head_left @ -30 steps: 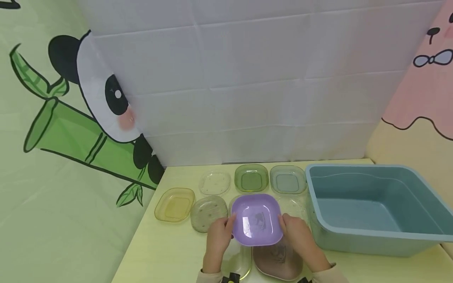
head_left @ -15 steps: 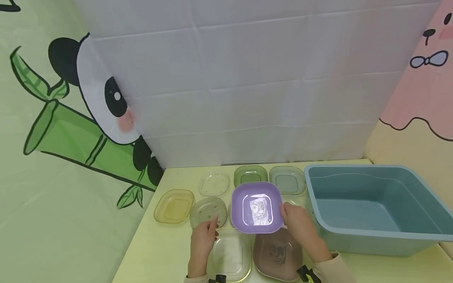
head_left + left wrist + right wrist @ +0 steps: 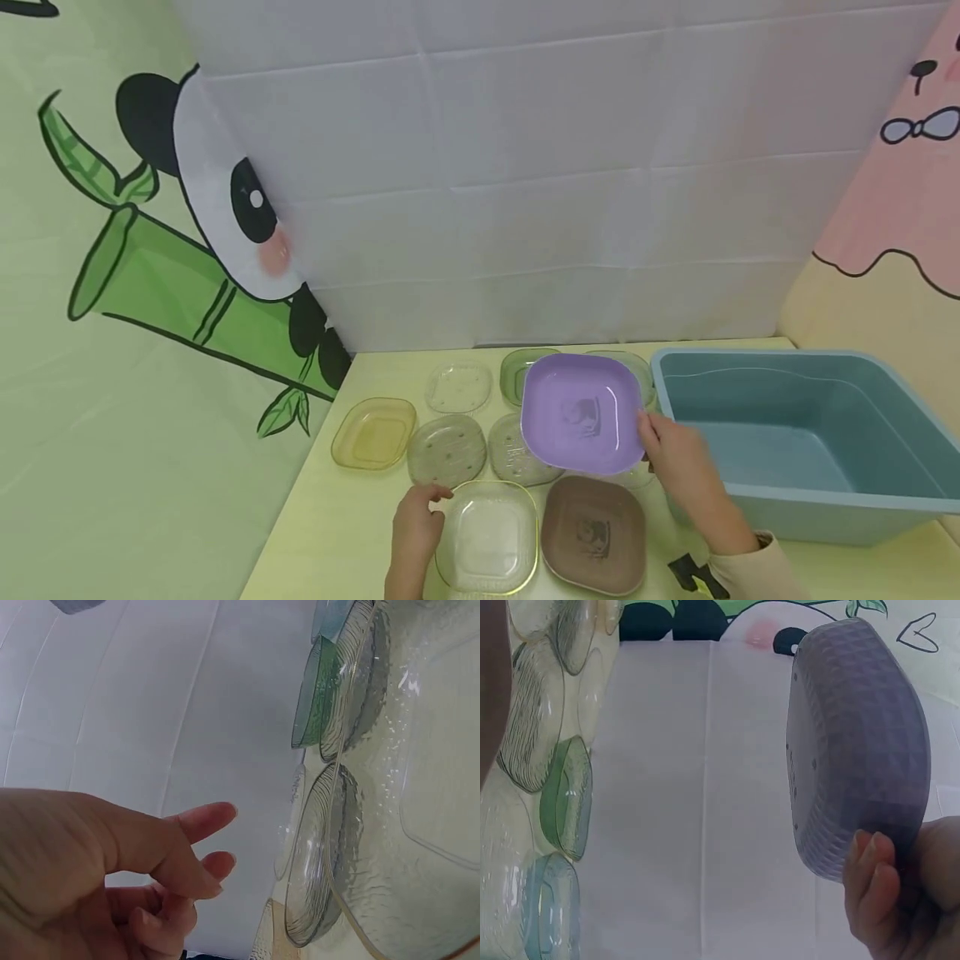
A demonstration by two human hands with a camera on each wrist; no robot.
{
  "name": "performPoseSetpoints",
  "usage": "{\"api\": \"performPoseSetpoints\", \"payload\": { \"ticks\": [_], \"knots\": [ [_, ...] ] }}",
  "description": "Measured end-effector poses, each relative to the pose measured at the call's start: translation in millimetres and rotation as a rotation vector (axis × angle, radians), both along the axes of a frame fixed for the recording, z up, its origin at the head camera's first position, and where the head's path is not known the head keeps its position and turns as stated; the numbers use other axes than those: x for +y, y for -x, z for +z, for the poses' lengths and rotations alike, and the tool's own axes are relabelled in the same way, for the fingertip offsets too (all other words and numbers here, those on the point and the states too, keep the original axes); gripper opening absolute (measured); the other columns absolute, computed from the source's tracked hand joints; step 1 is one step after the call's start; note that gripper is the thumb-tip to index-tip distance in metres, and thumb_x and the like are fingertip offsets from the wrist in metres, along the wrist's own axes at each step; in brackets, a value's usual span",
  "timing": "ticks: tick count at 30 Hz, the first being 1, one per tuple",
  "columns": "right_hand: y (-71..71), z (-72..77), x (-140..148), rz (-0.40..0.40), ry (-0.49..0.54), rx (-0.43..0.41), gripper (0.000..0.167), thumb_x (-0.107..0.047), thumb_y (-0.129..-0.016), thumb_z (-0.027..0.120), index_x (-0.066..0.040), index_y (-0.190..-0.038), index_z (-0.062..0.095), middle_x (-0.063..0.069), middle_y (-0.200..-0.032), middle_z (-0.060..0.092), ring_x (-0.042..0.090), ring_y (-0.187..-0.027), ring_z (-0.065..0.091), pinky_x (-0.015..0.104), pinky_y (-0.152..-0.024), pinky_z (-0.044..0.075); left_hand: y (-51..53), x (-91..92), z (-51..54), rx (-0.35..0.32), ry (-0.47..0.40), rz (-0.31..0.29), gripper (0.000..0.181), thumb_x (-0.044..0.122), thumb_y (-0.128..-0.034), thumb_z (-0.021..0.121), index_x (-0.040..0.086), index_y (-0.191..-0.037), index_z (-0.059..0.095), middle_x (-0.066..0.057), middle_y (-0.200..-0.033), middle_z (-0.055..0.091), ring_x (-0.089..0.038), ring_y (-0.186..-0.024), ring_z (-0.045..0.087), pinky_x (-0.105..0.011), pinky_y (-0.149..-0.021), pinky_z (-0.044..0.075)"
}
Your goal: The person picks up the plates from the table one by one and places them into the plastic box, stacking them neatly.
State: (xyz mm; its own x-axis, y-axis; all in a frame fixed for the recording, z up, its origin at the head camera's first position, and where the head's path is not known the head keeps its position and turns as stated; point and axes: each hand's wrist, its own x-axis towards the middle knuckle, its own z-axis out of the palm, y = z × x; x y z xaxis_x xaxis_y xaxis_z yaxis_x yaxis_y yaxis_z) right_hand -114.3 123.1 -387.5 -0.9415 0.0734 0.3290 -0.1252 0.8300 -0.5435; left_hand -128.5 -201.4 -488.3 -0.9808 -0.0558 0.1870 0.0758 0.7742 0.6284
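My right hand (image 3: 682,458) pinches a purple square plate (image 3: 581,412) by its right edge and holds it up above other plates. In the right wrist view, the purple plate's patterned outer side (image 3: 862,742) faces the camera, its rim held between fingers and thumb. My left hand (image 3: 418,527) is beside the left edge of a clear square plate (image 3: 487,537) with a yellowish rim. Loosely bent and holding nothing, its fingers (image 3: 202,821) show in the left wrist view. Whether they touch the rim I cannot tell. A brown plate (image 3: 594,533) lies to the right of the clear one.
A large blue-green tub (image 3: 772,497) stands at the right of the pale yellow table (image 3: 315,533). Behind the hands lie a yellow plate (image 3: 373,433), a greyish dish (image 3: 447,450), a clear dish (image 3: 459,388) and a green plate (image 3: 513,375), the last partly covered by the purple plate.
My left hand has let go of the purple plate and moved left and down, beside the clear plate. My right hand has carried the purple plate up and right, toward the tub.
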Motion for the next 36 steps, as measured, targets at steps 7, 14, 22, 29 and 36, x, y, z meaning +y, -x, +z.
{"api": "performPoseSetpoints", "payload": {
  "ticks": [7, 14, 22, 29, 36],
  "knots": [
    [-5.8, 9.0, 25, -0.053, -0.023, 0.107, 0.036, -0.018, -0.098, 0.042, -0.008, -0.063, 0.046, -0.003, -0.049, 0.044, 0.006, -0.044, 0.037, 0.023, -0.043, 0.031, -2.0, -5.1, -5.4, -0.018, 0.041, -0.031, 0.045, -0.018, -0.0566, 0.046, 0.010, -0.081, 0.071, -0.010, -0.089, 0.064, -0.013, -0.067, 0.045, -0.028, -0.056, 0.036],
    [-7.5, 16.5, 49, -0.110, -0.080, 0.206, 0.037, -0.012, -0.095, 0.044, -0.008, -0.059, 0.047, -0.003, -0.045, 0.048, 0.006, -0.041, 0.041, 0.026, -0.044, 0.033, -2.8, -5.1, -5.8, -0.008, 0.053, -0.014, 0.044, -0.019, -0.0612, 0.044, 0.011, -0.079, 0.071, -0.011, -0.091, 0.065, -0.024, -0.077, 0.058, -0.033, -0.058, 0.042],
    [-11.5, 23.3, 71, -0.141, -0.110, 0.227, 0.039, -0.011, -0.094, 0.043, -0.009, -0.056, 0.048, -0.003, -0.044, 0.049, 0.002, -0.040, 0.039, 0.029, -0.046, 0.033, -2.8, -2.7, -13.1, 0.094, 0.050, -0.024, 0.037, -0.017, -0.0674, 0.046, 0.011, -0.077, 0.069, -0.008, -0.084, 0.061, -0.029, -0.077, 0.060, -0.037, -0.062, 0.046],
    [-19.7, 32.2, 91, -0.161, -0.143, 0.046, 0.040, -0.017, -0.098, 0.037, -0.007, -0.062, 0.051, -0.003, -0.049, 0.052, 0.010, -0.046, 0.043, 0.029, -0.048, 0.031, -2.1, -1.7, -13.2, 0.048, 0.049, -0.034, 0.039, -0.018, -0.0680, 0.046, 0.009, -0.085, 0.068, -0.010, -0.092, 0.058, -0.024, -0.075, 0.057, -0.034, -0.060, 0.044],
    [-25.3, 41.7, 114, -0.153, -0.191, 0.013, 0.041, -0.018, -0.098, 0.035, -0.007, -0.062, 0.051, -0.004, -0.049, 0.051, 0.010, -0.046, 0.042, 0.028, -0.048, 0.030, -0.6, -3.3, -12.5, 0.003, 0.032, -0.039, 0.041, -0.019, -0.0668, 0.046, 0.008, -0.089, 0.068, -0.014, -0.098, 0.057, -0.033, -0.087, 0.058, -0.033, -0.059, 0.042]
  ]
}}
